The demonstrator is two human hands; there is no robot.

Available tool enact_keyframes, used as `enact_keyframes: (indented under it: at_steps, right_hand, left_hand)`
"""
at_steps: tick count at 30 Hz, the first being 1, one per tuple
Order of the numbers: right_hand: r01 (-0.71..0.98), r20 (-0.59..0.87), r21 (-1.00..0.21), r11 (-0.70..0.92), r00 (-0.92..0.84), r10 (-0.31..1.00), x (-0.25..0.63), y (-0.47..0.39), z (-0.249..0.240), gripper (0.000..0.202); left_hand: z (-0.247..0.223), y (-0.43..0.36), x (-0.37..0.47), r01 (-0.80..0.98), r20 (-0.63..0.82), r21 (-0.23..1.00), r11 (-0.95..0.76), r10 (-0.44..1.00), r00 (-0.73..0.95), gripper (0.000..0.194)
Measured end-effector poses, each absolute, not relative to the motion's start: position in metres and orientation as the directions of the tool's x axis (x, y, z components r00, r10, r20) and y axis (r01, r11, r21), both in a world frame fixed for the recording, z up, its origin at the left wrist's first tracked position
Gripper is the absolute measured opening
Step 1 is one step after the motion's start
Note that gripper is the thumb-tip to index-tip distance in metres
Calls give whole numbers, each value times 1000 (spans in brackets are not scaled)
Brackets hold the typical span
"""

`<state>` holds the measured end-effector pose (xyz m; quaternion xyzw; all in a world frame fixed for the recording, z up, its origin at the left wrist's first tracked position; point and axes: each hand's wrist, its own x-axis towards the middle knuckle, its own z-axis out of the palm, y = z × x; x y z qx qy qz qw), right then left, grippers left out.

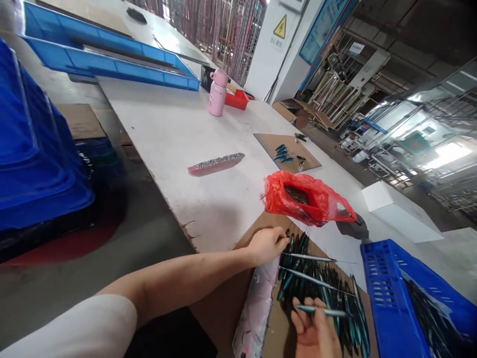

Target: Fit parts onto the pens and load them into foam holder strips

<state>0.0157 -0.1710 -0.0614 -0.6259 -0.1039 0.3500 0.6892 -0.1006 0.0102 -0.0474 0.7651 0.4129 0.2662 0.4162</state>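
Observation:
My left hand [269, 245] is closed in a pinch at the top end of a long pink wrapped block [257, 308]; what its fingertips hold is too small to make out. Lower right, my right hand [316, 325] grips a slim blue-green piece [323, 311] between thumb and fingers. Two similar slender pieces [311, 278] stick out sideways from the block's upper part. Many dark and teal slim pieces [326, 276] lie in a pile on the cardboard [278, 338], right of the block and beyond my right hand.
A red plastic bag [278, 194] lies beyond the pile. Blue crates [395, 308] stand at right, and blue bins [33, 149] at left. Farther up the table are a pink bottle [217, 94], a silvery-topped pink block [216, 165] and a board [266, 144] with small pieces.

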Motion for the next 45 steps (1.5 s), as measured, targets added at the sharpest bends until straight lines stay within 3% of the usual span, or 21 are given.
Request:
enact_keyframes:
  at_steps: [6,10,23,32,45]
  right_hand:
    - [-365,-243,-925,101,776,582,-24,-145,-73,30]
    - [-349,-228,-933,83,757,612,-19,-150,-71,22]
    - [-517,-431,-856,-11,702,567,-20,-146,-65,32]
    - [-469,-412,-881,-54,707,575,-18,-146,-64,29]
    - [-623,-545,-782,-13,674,499,-25,-141,-53,34]
  left_hand:
    - [-48,10,-100,417,37,860,-293,853,521,28]
    - [-47,9,-100,409,33,868,-281,855,517,27]
    - [-45,9,-100,382,29,886,-263,854,520,25]
    - [-45,8,-101,377,22,891,-254,852,523,25]
    - [-46,9,-100,381,47,881,-281,852,521,24]
